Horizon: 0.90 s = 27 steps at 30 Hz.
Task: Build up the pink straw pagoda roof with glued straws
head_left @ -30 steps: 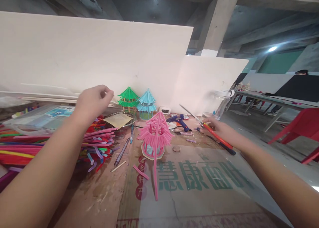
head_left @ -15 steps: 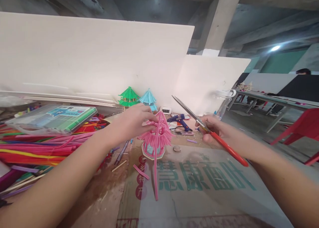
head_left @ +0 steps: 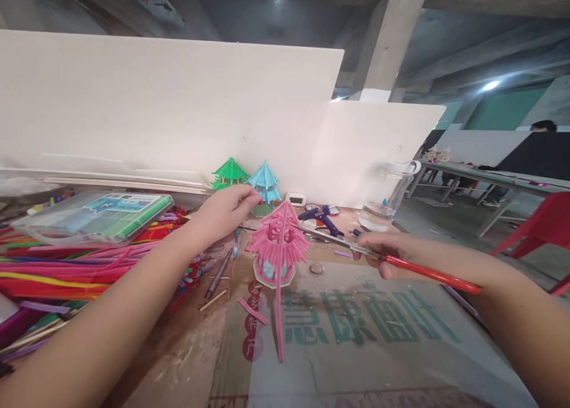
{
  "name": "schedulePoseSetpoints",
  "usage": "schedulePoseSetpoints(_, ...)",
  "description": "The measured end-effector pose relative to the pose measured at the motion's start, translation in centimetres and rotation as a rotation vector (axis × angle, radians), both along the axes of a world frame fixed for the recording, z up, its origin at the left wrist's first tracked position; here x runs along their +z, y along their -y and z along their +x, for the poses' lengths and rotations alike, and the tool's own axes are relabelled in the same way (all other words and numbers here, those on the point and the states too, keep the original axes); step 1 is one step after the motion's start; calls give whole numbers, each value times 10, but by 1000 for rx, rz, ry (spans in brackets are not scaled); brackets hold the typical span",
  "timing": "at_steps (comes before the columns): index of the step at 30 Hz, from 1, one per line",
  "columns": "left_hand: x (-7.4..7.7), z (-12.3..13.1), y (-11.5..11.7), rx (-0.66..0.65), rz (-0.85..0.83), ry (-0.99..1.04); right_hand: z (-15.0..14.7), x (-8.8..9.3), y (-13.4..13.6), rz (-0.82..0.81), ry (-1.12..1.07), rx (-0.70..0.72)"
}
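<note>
A pink model pavilion [head_left: 278, 242] with a layered roof of fuzzy stems stands on a pale many-sided base. One long pink pipe cleaner [head_left: 279, 322] hangs from its roof onto the table. My left hand [head_left: 231, 212] is up and left of the roof, before the blue model pavilion [head_left: 265, 179]; its thumb and fingers are together, and anything between them is too small to make out. My right hand [head_left: 387, 253] grips red-handled scissors [head_left: 427, 272] around the pivot. Their blades point left, with the tips beside the pink roof.
A green model pavilion [head_left: 230, 173], a small digital clock [head_left: 295, 199], a glue gun [head_left: 321, 219] and a clear jug [head_left: 385, 200] stand behind. Many coloured pipe cleaners [head_left: 89, 265] and a plastic case [head_left: 95, 215] lie left. Pink scraps [head_left: 252, 310] and a small round object [head_left: 316, 268] lie nearby.
My left hand has moved off the pink roof, to the left. The scissors have swung down and lie flatter, their tips now close to the pink roof.
</note>
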State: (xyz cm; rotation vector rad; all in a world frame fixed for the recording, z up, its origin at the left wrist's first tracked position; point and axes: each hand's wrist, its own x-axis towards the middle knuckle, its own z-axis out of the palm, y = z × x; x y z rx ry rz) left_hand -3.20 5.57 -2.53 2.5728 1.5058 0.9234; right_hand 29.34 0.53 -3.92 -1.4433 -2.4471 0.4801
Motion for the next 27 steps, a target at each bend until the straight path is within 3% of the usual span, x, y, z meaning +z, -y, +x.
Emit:
schedulePoseSetpoints(3, -7, -1, -8, -88, -111, 63, -1, 2, 0, -182, 24, 108)
schedulePoseSetpoints(6, -14, 3, -11, -160, -184, 104, -4, 1, -2, -211, 36, 120)
schedulePoseSetpoints(17, -18, 11, -5, -175, -209, 74, -25, -13, -3, -83, 83, 171)
schedulePoseSetpoints(27, -17, 12, -3, -172, -251, 108, -33, -20, -7, -179, -78, 179)
